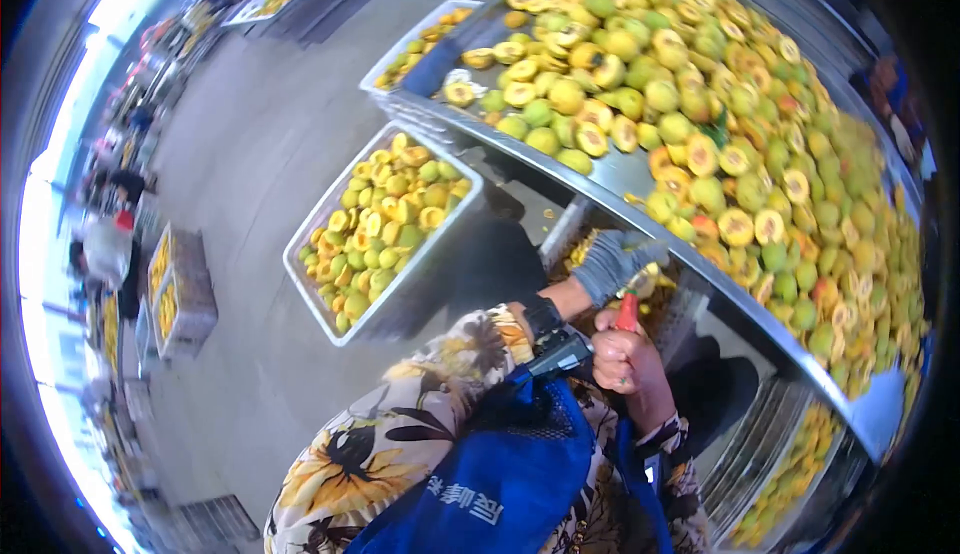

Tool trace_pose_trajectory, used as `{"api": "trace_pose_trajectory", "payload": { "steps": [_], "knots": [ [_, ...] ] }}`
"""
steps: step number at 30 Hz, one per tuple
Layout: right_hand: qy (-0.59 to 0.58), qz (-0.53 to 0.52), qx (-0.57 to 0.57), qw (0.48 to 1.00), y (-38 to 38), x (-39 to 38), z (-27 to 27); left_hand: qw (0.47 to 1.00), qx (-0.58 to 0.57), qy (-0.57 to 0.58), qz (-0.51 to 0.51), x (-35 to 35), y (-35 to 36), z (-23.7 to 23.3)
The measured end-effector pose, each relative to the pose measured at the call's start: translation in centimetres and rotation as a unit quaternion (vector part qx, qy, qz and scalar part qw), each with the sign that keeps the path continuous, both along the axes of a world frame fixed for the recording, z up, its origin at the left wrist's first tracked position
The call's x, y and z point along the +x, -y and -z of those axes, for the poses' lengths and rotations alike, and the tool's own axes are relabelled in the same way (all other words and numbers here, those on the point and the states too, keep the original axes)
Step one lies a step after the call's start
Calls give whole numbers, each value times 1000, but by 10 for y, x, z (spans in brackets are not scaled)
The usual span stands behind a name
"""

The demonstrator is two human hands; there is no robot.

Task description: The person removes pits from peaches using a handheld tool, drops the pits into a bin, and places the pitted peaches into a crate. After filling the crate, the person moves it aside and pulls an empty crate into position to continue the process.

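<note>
My left hand [612,266], in a grey glove, is closed around a yellow peach piece [648,276], which its fingers partly cover. Just below it, my bare right hand [622,356] is wrapped around a small red-handled tool [627,312]. The tool's tip points up at the peach piece; its exact shape is too small to make out. Both hands are in front of my apron, by the near edge of a metal table [625,176] heaped with whole and halved peaches [690,104]. Beneath the hands, a crate [566,236] with peach pieces is partly hidden.
A white tub [300,254] of cut peaches stands on the floor to the left. Another tub [372,82] is behind it, against the table. More crates [790,474] sit under the table at right. Further left are a stacked crate [190,294] and other people [108,249].
</note>
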State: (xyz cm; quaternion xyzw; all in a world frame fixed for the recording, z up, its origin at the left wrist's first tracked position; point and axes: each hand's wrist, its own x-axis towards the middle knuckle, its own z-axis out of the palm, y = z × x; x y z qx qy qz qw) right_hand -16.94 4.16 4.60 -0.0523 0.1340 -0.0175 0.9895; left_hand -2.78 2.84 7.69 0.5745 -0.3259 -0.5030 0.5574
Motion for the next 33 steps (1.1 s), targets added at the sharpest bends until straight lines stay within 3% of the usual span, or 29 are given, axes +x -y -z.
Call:
{"api": "trace_pose_trajectory", "payload": {
  "steps": [2,3,6,7,8,9,10,11,12,13,14,15,16,18,19,20,22,24,25,26,27,28,29,30,31,32,33],
  "knots": [
    [5,5,14,1000,-2,1,12,983,41,-180,9,2,8,33],
    [5,13,22,1000,-1,3,12,979,53,-198,-13,1,8,33],
    [-113,45,-150,981,-6,8,2,987,15,-125,-103,12,4,58],
    [-74,26,-210,975,-4,8,-6,990,-1,-69,-123,27,-3,57],
    [-84,50,-226,969,-2,6,-6,989,-13,7,-145,44,-11,56],
    [-96,74,-242,963,1,1,-4,968,-21,203,-149,73,-23,56],
    [-107,96,-257,956,6,-3,1,870,9,470,-151,108,-40,55],
    [-195,47,-325,924,18,-10,28,760,59,625,-166,142,-59,57],
    [-244,30,-547,800,24,-17,50,736,142,635,-186,172,-79,57],
    [-282,11,-729,623,26,-25,69,786,233,531,-213,197,-91,52],
    [-323,-14,-753,574,28,-26,75,808,327,426,-242,222,-104,47],
    [-362,-43,-771,522,30,-25,79,695,290,598,-272,226,-108,44],
    [-399,-74,-784,470,31,-25,81,649,247,660,-288,232,-101,42],
    [-415,-68,-739,526,29,-17,78,684,124,673,-251,230,-62,33],
    [-410,-55,-732,542,25,-12,74,655,110,710,-232,217,-32,31],
    [-387,-9,-759,524,24,-9,68,597,121,771,-186,195,-2,18],
    [-357,-146,-790,477,29,-8,72,617,134,771,-81,162,58,13],
    [-353,-37,-795,493,19,-20,64,597,188,779,42,134,113,13],
    [-344,14,-800,492,13,-29,64,638,231,723,133,121,132,3],
    [-326,57,-810,484,10,-34,70,547,243,794,106,118,144,38],
    [-342,83,-795,494,10,-37,71,508,197,836,68,122,155,71],
    [-354,107,-779,507,8,-39,71,525,237,814,75,130,172,93],
    [-364,128,-761,521,8,-40,70,575,235,779,85,125,169,76],
    [-380,127,-745,532,7,-43,69,578,224,775,120,103,150,28],
    [-397,123,-727,547,7,-44,69,541,216,804,116,110,152,41],
    [-411,117,-708,562,7,-45,68,560,182,797,133,105,145,23],
    [-416,149,-680,584,9,-42,60,571,169,791,139,117,150,36]
  ]
}}
